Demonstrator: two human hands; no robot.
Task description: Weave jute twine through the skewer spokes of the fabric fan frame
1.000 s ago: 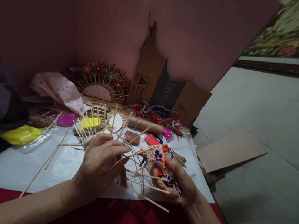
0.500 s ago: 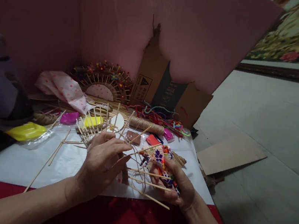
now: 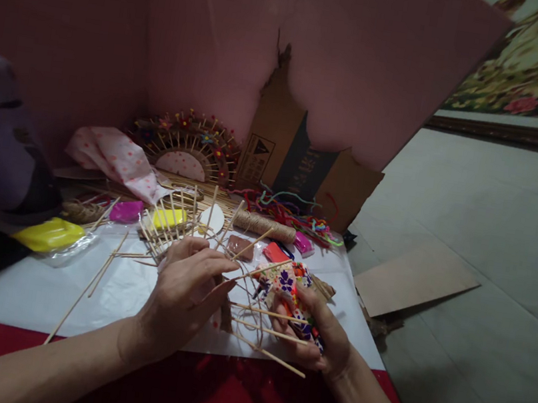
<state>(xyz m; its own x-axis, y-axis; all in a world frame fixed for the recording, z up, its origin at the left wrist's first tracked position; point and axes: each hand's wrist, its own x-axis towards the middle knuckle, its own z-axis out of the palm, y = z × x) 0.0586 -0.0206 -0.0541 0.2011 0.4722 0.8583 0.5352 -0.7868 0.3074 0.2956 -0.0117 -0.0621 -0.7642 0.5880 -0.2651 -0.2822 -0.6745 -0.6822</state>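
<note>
Near the front of the table, my left hand [image 3: 188, 287] is closed round a fan-like stick frame [image 3: 270, 331], whose thin wooden sticks stick out upward and to the right. The frame's base is mostly covered by that hand. Loose brown twine hangs among the sticks. To the right, my right hand [image 3: 328, 331] grips a bunched floral cloth [image 3: 288, 284] in white, orange and dark blue, thumb on top. Some stick ends cross in front of the cloth and the right fingers. Whether the right hand holds anything under the cloth is hidden.
Behind the hands lie a twine roll [image 3: 265, 226], a brown clay packet [image 3: 240, 248], coloured yarn [image 3: 278, 206] and yellow clay [image 3: 49, 235]. Another stick fan [image 3: 181, 165] and torn cardboard [image 3: 272, 131] lean at the wall. A purple appliance [image 3: 0, 134] stands left.
The view has shifted very slightly. Both hands keep the same hold, and the stick frame and floral cloth stay in place.
</note>
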